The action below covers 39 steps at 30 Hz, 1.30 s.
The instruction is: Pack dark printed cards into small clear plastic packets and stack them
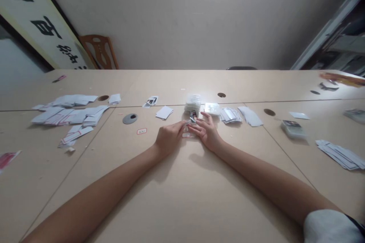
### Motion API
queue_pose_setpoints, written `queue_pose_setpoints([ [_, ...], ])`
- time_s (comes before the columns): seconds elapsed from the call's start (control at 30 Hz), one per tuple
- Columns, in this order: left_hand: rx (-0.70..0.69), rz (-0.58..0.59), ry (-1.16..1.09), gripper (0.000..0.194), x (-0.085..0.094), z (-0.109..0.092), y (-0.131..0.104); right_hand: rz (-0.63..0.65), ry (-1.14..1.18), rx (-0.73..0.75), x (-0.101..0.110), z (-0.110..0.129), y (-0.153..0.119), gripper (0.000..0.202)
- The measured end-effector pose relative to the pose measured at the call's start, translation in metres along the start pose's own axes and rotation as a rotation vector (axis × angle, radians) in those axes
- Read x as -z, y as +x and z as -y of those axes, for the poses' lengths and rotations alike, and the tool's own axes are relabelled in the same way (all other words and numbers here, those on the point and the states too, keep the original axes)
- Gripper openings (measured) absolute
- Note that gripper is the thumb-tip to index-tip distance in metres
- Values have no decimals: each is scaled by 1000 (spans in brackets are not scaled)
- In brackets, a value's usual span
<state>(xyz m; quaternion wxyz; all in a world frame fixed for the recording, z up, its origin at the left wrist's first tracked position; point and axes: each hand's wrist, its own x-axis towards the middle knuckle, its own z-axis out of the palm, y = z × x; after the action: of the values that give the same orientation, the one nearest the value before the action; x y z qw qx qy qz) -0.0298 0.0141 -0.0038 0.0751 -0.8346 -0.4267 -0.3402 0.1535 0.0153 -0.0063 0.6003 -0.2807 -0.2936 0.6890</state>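
Observation:
At the middle of the table my left hand pinches what looks like a small clear plastic sleeve. My right hand meets it from the other side, holding a small dark picture card at the sleeve, with some fingers raised and spread. Exactly where its fingertips grip is hard to see. Below the fingers lies a small red-bordered label. Just beyond the hands rises a stack of clear sleeves or cases, with a lower clear stack to its right.
White card piles lie at left, left of centre and right. A red-bordered label, a grey cable-hole cover, loose picture cards and a clear box also lie on the table.

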Motion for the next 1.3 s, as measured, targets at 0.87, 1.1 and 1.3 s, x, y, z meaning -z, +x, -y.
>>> queue_pose_setpoints([
  [0.87, 228, 75, -495, 20, 9, -4, 9, -23, -229, 162, 0, 0, -6, 71],
  [1.1, 646, 191, -839, 61, 9, 1, 16, 0, -348, 294, 0, 3, -9, 69],
  [1.3, 811, 239, -1090, 51, 9, -11, 15, -153, -426, 514, 1, 5, -8, 43],
])
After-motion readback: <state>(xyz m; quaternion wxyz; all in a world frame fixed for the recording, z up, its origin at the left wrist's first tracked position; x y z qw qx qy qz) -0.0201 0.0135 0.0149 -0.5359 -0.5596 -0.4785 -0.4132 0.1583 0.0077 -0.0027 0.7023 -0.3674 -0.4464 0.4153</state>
